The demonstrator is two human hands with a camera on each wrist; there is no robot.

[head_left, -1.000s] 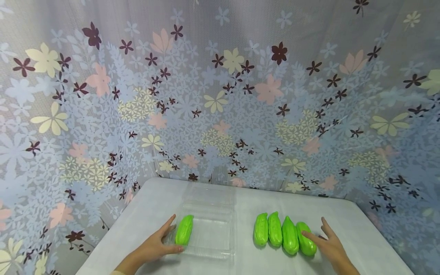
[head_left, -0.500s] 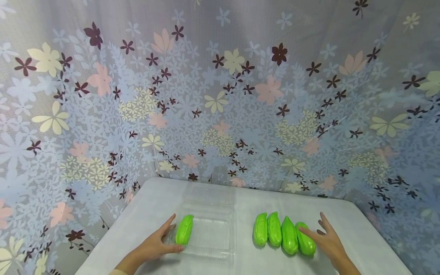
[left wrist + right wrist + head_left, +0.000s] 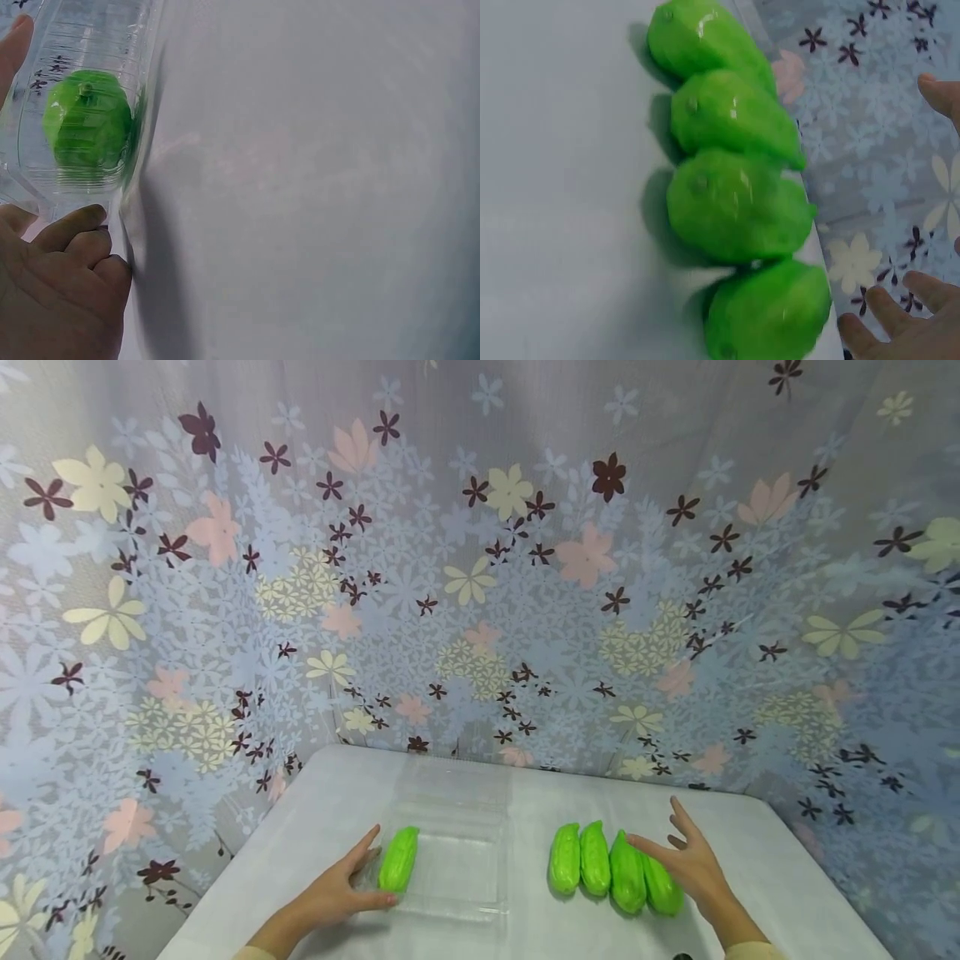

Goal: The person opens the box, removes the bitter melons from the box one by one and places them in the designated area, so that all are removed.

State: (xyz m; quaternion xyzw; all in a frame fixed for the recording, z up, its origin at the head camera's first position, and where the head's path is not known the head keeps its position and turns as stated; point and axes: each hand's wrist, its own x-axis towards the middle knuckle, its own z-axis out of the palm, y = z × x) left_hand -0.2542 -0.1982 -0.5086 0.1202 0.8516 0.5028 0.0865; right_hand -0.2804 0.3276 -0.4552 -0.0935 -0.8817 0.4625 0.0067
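A clear plastic clamshell box (image 3: pixel 465 906) lies with its lid folded back. One bright green, bumpy toy gourd (image 3: pixel 398 860) lies inside at its left end. My left hand (image 3: pixel 337 889) holds that end, thumb at the near side and fingers round the left wall; the left wrist view shows the gourd (image 3: pixel 87 124) through the ribbed plastic. To the right, several matching gourds (image 3: pixel 596 860) lie side by side. Above the rightmost gourd (image 3: pixel 663 889) hovers my right hand (image 3: pixel 693 864), thumb and fingers spread, holding nothing. It partly hides that gourd in the head view.
A white-covered table (image 3: pixel 780 893) carries everything. Behind it hangs a flower-patterned curtain (image 3: pixel 480 610), which meets the far edge. The box's transparent lid (image 3: pixel 457 781) reaches back close to that edge. A gap of tabletop separates the box from the row of gourds.
My right hand has shifted left and farther back, from beside the rightmost gourd to over the row's right end. My left hand, the box and the gourds have kept their places.
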